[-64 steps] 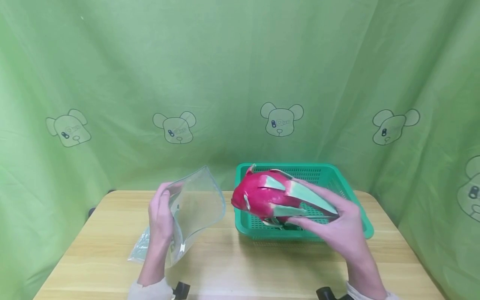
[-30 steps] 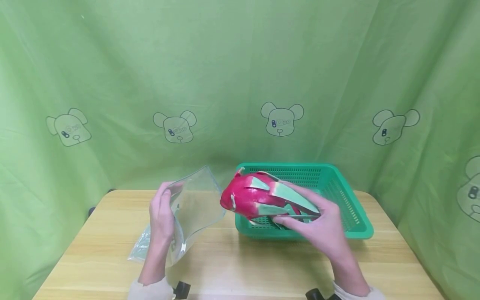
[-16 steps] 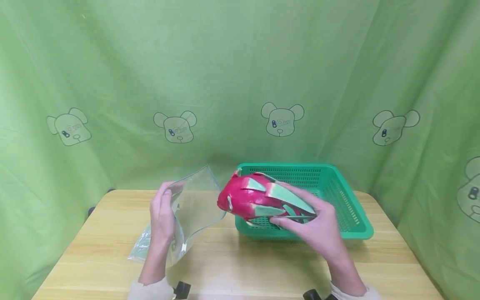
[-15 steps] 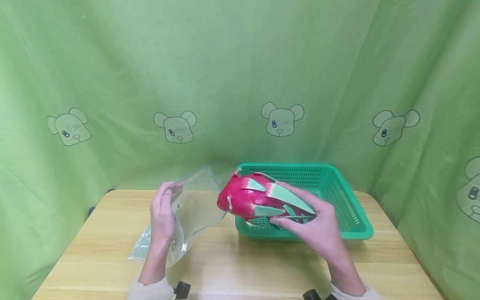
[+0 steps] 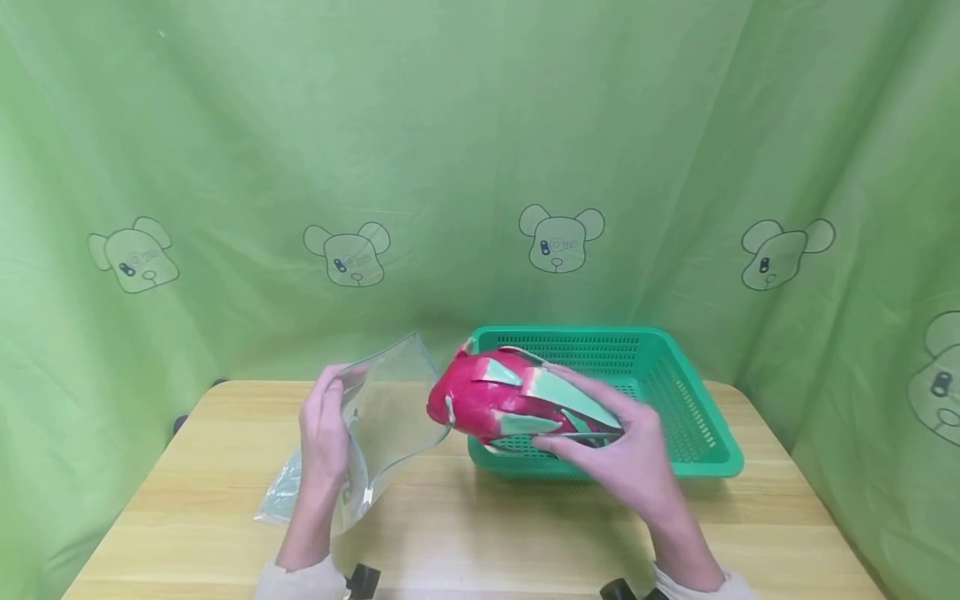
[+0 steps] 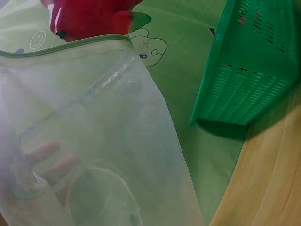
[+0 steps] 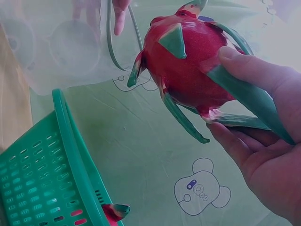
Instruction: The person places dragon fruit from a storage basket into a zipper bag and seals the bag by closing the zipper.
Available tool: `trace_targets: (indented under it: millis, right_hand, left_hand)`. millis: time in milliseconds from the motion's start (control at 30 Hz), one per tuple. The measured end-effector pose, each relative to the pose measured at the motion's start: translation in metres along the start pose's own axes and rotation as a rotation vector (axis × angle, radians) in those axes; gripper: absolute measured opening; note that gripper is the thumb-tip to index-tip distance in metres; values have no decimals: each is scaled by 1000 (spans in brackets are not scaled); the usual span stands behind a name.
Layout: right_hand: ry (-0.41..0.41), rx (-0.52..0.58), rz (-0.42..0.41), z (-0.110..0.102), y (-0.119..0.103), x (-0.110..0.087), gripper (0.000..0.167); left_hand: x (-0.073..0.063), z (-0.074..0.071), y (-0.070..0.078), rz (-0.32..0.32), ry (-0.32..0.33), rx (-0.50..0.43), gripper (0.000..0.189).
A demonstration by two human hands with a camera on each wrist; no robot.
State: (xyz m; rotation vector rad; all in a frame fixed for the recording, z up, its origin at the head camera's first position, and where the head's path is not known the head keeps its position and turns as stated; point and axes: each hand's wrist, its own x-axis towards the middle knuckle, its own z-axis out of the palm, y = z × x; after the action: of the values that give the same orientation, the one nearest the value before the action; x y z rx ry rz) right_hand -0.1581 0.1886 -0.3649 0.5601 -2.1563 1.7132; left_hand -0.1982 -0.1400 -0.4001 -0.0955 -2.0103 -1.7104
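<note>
My left hand [image 5: 325, 429] grips a clear zip bag [image 5: 401, 408] by its left side, its mouth spread wide and facing right. In the left wrist view, fingers [image 6: 44, 153] show through the bag's cloudy plastic. A pink dragon fruit [image 5: 480, 396] with green scales lies sideways in my right hand [image 5: 626, 450], held above the table at its scaly end. Its rounded end is right at the bag's mouth and overlaps the rim in the head view. The right wrist view shows thumb and fingers around the long green scales [image 7: 247, 96].
A green plastic basket [image 5: 686, 400] stands behind the right hand. The red and green tip of another dragon fruit [image 7: 116, 213] shows at its rim. Clear plastic film [image 5: 281, 496] lies on the wooden table [image 5: 202, 467] by the left wrist. A green curtain [image 5: 450, 125] closes the back.
My right hand has carried the dragon fruit leftward from over the basket to the bag's mouth, slowing lately. The left hand and the bag have stayed nearly still.
</note>
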Motion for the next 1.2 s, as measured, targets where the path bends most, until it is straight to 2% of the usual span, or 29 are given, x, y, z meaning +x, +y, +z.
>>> trace_targets:
  millis: [367, 700, 1200]
  right_hand:
    - [-21, 5, -34, 6, 0, 1, 72]
    - [-35, 50, -16, 11, 1, 1, 73]
    - [-37, -37, -72, 21, 3, 0, 72]
  left_hand:
    - [-1, 1, -1, -4, -7, 1, 41]
    - [-1, 3, -2, -13, -16, 5, 40]
    - [-2, 5, -1, -7, -20, 18, 40]
